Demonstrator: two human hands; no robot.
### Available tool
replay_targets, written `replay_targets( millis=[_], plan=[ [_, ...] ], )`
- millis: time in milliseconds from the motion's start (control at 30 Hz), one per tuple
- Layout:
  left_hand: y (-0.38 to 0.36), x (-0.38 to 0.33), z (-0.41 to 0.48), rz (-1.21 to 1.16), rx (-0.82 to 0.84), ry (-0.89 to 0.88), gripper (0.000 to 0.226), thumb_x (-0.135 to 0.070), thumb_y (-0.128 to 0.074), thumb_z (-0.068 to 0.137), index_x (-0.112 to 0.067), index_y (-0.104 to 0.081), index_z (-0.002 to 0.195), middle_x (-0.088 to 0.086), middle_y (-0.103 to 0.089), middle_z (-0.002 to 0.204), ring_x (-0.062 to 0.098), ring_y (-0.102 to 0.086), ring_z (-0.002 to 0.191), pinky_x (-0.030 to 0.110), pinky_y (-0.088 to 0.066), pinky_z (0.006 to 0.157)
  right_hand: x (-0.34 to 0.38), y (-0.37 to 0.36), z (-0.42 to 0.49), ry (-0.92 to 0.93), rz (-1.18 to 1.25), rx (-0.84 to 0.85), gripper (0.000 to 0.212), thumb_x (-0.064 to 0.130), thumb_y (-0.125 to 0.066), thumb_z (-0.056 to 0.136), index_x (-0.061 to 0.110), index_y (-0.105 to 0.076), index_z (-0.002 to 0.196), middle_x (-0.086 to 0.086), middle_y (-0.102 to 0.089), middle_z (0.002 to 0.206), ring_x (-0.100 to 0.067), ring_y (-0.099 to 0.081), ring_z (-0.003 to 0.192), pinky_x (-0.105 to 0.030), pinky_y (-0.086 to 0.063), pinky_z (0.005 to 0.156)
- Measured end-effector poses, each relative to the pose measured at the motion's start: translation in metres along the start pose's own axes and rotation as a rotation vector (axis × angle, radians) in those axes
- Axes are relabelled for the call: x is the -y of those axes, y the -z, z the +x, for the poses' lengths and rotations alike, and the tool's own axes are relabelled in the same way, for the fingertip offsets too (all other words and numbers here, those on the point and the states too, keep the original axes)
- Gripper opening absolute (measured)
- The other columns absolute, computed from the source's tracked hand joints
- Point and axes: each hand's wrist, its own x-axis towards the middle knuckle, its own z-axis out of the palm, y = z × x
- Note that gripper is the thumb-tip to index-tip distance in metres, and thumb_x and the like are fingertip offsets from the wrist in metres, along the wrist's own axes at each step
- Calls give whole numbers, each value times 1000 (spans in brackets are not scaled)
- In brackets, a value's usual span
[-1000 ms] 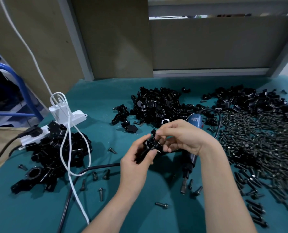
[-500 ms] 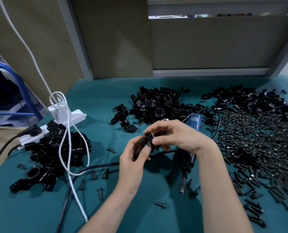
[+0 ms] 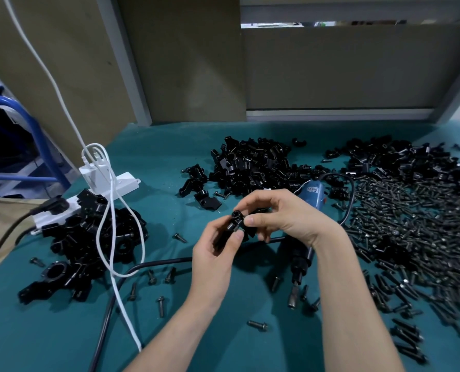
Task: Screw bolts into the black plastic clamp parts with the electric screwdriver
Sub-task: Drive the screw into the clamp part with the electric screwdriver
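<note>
1. The small black plastic clamp part point(image 3: 236, 224) was held up over mid-bench between both hands, clear of the surface. It was a glossy, blocky moulded piece with a round boss or bolt head at its top end; couldn't tell which.
2. The left hand point(image 3: 215, 260) had its grip curled round the part's lower end, thumb tip on its side. The right hand point(image 3: 285, 218) had its grip pinched on the upper end with thumb and forefinger. The two-handed hold was likely for lining up or hand-starting a bolt before driving.
3. The blue-and-black electric screwdriver point(image 3: 301, 257) lay on the bench just under the right wrist, bit toward the person, held by nobody. Probably parked within reach for the driving step.
4. A heap of dark metal bolts point(image 3: 411, 226) was spread out right of the right forearm, an easy right-hand pick. They were slim with flanged heads and a dull sheen. A few loose bolts point(image 3: 257, 324) lay scattered nearer.
5. A pile of loose black clamp pieces point(image 3: 253, 167) sat behind the hands. A stack of bigger ring-shaped black assemblies point(image 3: 89, 237) sat at left, probably the finished ones.
6. A white power strip point(image 3: 121, 181) lay behind that stack, its white cable point(image 3: 110, 210) draped over it. The bench had a teal felt-like bench cover point(image 3: 169, 146).
</note>
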Motion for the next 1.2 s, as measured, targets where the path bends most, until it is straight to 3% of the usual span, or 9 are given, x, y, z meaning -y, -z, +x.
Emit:
replay_targets(
  millis=[133, 267, 433, 600, 700, 833, 1000, 1100, 1200],
  plan=[
    [0, 1, 1, 11, -29, 14, 20, -18, -66, 86, -30, -67, 102, -11, -73, 102, 2, -65, 100, 10, -46, 83, 3, 0, 0, -13, 9, -49, 5, 0, -70, 82, 3, -66, 85, -31, -64, 92, -21, -65, 56, -28, -56, 53],
    [0, 3, 0, 24, -41, 36, 21, -10, -65, 88, -24, -65, 103, -11, -73, 98, 2, -66, 94, 15, -50, 79, 8, -2, -1, -40, -52, -65, 9, -4, -69, 83, 4, -69, 88, -12, -69, 75, -19, -65, 55, -24, -54, 51],
    [-1, 4, -1, 16, -63, 66, 21, -6, -64, 89, -21, -67, 103, -7, -74, 98, 7, -68, 92, 22, -54, 77, 12, -4, 1, -33, -122, -98, 3, -7, -69, 81, -5, -68, 83, -29, -69, 85, -14, -65, 55, -22, -56, 56],
    [-1, 5, -1, 38, -80, 75, 23, -6, -67, 87, -24, -67, 102, -8, -74, 97, 7, -68, 94, 22, -54, 81, 8, -3, 2, -93, -122, -92, 7, -8, -69, 81, -10, -67, 88, -14, -67, 69, -13, -66, 56, -22, -57, 59],
    [-1, 4, -2, 97, -96, 18, 32, -2, -70, 84, -29, -67, 100, -12, -74, 98, 4, -67, 96, 13, -49, 81, 9, -2, 0, -120, -124, -88, 1, -6, -70, 81, -6, -69, 81, -23, -70, 80, -14, -68, 59, -22, -57, 61],
    [0, 4, -4, 174, -115, -34, 39, -1, -74, 80, -35, -68, 98, -11, -72, 97, 6, -66, 94, 14, -48, 81, 10, -3, -1, -128, -127, -67, 15, -8, -68, 81, 2, -68, 70, -30, -68, 100, -14, -68, 62, -21, -56, 63],
    [1, 1, -3, 161, -39, -29, 34, -17, -80, 75, -34, -68, 102, -5, -70, 102, 13, -65, 99, 17, -48, 85, 11, 0, -4, -128, -141, -78, 23, -10, -67, 79, 6, -69, 63, -15, -71, 96, -12, -67, 62, -20, -54, 63],
    [-1, -1, -3, 173, -25, -21, 29, -30, -78, 73, -38, -68, 99, -8, -70, 99, 9, -65, 97, 15, -47, 83, 11, 1, -6, -128, -153, -90, 25, -10, -63, 78, 7, -67, 60, -25, -68, 99, -12, -66, 58, -19, -53, 61],
    [-1, -2, -3, 185, -7, -21, 27, -23, -76, 75, -37, -69, 97, -10, -71, 97, 7, -65, 94, 14, -47, 81, 9, 2, -6, -143, -159, -82, 21, -9, -61, 79, 5, -66, 64, -33, -65, 96, -13, -66, 59, -20, -53, 62]
  ],
)
